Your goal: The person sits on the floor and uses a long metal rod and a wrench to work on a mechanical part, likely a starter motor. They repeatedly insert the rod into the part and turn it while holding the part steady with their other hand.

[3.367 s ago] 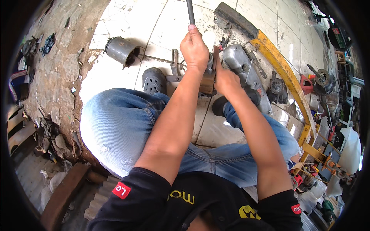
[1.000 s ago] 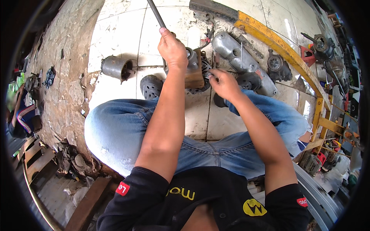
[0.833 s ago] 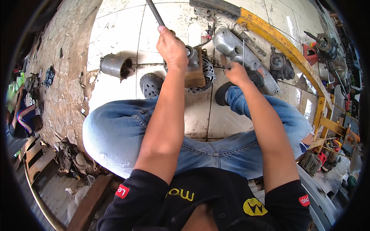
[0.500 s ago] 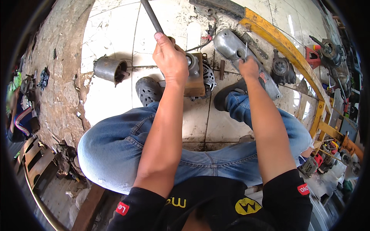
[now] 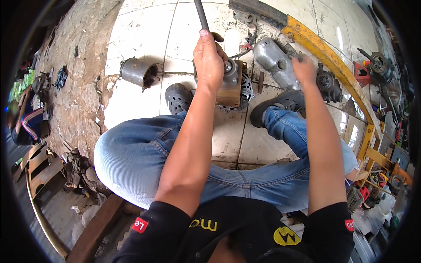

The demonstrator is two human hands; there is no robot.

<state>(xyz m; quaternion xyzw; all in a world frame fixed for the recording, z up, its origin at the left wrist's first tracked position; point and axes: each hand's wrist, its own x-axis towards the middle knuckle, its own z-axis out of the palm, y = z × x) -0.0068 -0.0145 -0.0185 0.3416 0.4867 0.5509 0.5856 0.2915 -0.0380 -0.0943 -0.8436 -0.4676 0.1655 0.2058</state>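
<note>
Left hand (image 5: 209, 65) grips a dark rod (image 5: 201, 16); right hand (image 5: 305, 70), blurred, is curled closed near a silvery metal cover (image 5: 271, 55); contents cannot be told. Grey housing (image 5: 233, 75) sits just beside the left hand, over a brown block (image 5: 229, 97). Risk, judged: levering the rod sideways could tip the housing toward the left shoe (image 5: 177, 100). Writing: yellow lettering (image 5: 206, 225) on the black shirt (image 5: 250, 211); white on red sleeve patches (image 5: 140, 225).

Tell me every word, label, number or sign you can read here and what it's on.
I locate lettering without copying it.
Left sleeve patch, red: white lettering, partly visible.
Right sleeve patch, red: likewise.
Shirt front: yellow letters, round yellow emblem.
Elsewhere: nothing I can read.
</note>
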